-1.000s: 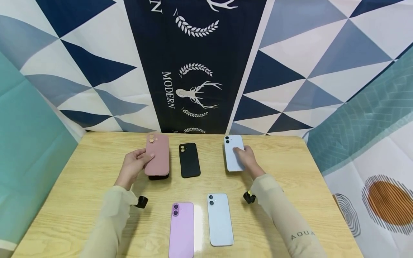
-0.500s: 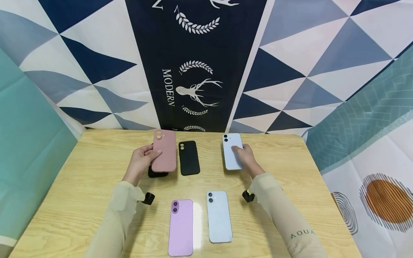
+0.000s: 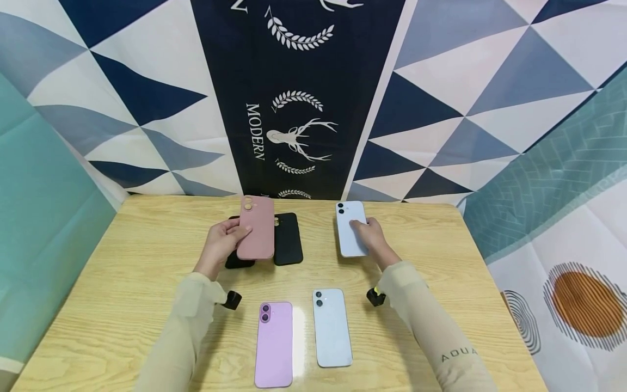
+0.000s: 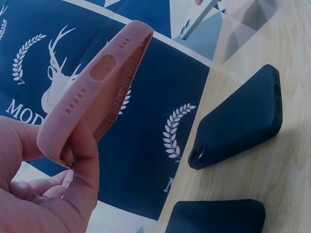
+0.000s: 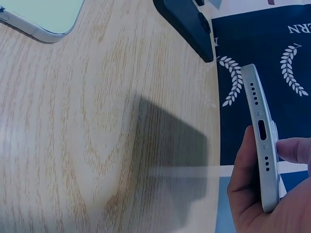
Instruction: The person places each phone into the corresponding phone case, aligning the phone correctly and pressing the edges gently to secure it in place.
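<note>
My left hand [image 3: 222,243] pinches a pink phone case [image 3: 258,228] by its left edge, raised above the table. The left wrist view shows the hollow inside of this pink case [image 4: 97,77], fingers inside and thumb outside. Below it lie two black phone cases; the right one [image 3: 288,239] is partly covered, and the left one [image 3: 239,260] mostly hidden. On the right, my right hand [image 3: 373,239] grips a pale blue phone [image 3: 349,231], thumb on its back. Its port edge shows on this phone [image 5: 264,141] in the right wrist view, clear of the table.
A lilac phone [image 3: 274,345] and a second pale blue phone [image 3: 332,328] lie back up on the wooden table [image 3: 117,305], nearer the front. Patterned cloth [image 3: 294,71] hangs behind the table's back edge.
My left hand has carried the pink case to the right, from over the left black case to partly over the right one. The right hand and its phone stay almost still.
</note>
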A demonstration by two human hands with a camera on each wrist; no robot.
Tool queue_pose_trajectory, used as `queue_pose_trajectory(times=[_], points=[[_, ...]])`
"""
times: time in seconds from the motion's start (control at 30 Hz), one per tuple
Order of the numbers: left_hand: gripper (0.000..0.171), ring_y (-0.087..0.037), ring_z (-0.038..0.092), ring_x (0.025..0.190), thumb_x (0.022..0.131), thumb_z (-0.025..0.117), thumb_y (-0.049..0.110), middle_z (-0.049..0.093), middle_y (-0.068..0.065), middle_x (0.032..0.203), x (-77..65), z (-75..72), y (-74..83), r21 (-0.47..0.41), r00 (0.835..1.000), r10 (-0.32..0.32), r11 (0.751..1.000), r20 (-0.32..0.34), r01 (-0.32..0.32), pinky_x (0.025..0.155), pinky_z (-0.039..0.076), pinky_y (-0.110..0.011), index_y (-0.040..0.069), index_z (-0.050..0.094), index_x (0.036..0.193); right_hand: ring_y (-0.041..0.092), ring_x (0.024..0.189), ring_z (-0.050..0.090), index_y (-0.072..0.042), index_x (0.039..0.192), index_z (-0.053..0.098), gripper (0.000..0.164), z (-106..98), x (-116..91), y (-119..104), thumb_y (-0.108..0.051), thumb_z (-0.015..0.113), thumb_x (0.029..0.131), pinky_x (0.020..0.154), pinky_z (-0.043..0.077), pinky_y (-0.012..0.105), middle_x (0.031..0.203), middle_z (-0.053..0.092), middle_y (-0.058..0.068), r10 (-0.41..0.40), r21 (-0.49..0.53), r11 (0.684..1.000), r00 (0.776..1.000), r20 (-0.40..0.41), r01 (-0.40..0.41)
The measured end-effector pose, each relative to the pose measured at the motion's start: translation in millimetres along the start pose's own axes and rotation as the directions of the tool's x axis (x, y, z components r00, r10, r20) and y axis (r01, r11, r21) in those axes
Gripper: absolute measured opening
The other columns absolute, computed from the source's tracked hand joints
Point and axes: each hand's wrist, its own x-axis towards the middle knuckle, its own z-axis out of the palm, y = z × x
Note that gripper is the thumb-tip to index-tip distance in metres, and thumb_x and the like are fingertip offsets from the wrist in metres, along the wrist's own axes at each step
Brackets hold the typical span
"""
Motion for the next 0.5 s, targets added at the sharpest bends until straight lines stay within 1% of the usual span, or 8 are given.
queue_pose_trajectory(times=[0.13, 0.23, 0.37, 0.5], points=[[0.046, 0.001, 0.059, 0.083, 0.094, 0.055, 0.014, 0.055, -0.021, 0.126, 0.8, 3.3, -1.4, -0.016, 1.000, -0.001, 1.000, 0.001, 0.001, 0.071, 0.051, -0.013, -0.004, 0.043, 0.135, 0.018, 0.083, 0.054, 0.006, 0.136, 0.033, 0.055, 1.5, 0.5, -0.1, -0.027, 0.047, 0.093, 0.066, 0.052, 0.025, 0.118, 0.048, 0.019, -0.002, 0.015, 1.000, 1.000, -0.002, 0.002], [0.046, 0.001, 0.060, 0.082, 0.094, 0.056, 0.014, 0.056, -0.020, 0.124, 1.8, 5.2, -2.1, -0.022, 1.000, 0.005, 1.000, 0.000, -0.005, 0.071, 0.051, -0.013, -0.004, 0.044, 0.135, 0.017, 0.082, 0.054, 0.007, 0.135, 0.034, 0.055, 2.4, 0.0, -1.3, -0.026, 0.047, 0.093, 0.065, 0.052, 0.025, 0.117, 0.049, 0.019, -0.003, 0.026, 1.000, 1.000, 0.001, 0.003], [0.046, 0.001, 0.060, 0.079, 0.094, 0.056, 0.014, 0.059, -0.018, 0.119, 3.2, 7.0, -2.3, -0.022, 1.000, 0.017, 1.000, -0.003, -0.017, 0.069, 0.052, -0.014, -0.004, 0.044, 0.134, 0.018, 0.083, 0.055, 0.005, 0.137, 0.033, 0.056, 2.8, -1.0, -2.9, -0.027, 0.047, 0.094, 0.065, 0.053, 0.026, 0.119, 0.049, 0.019, 0.004, 0.035, 0.999, 1.000, 0.007, -0.004], [0.047, 0.002, 0.060, 0.080, 0.093, 0.057, 0.015, 0.060, -0.017, 0.119, 4.4, 8.7, -1.7, -0.024, 1.000, 0.015, 1.000, 0.000, -0.015, 0.070, 0.051, -0.013, -0.005, 0.044, 0.134, 0.018, 0.082, 0.055, 0.004, 0.138, 0.032, 0.055, 2.9, -1.4, -3.3, -0.027, 0.047, 0.095, 0.064, 0.054, 0.027, 0.120, 0.048, 0.020, 0.010, 0.047, 0.999, 1.000, 0.011, -0.011]])
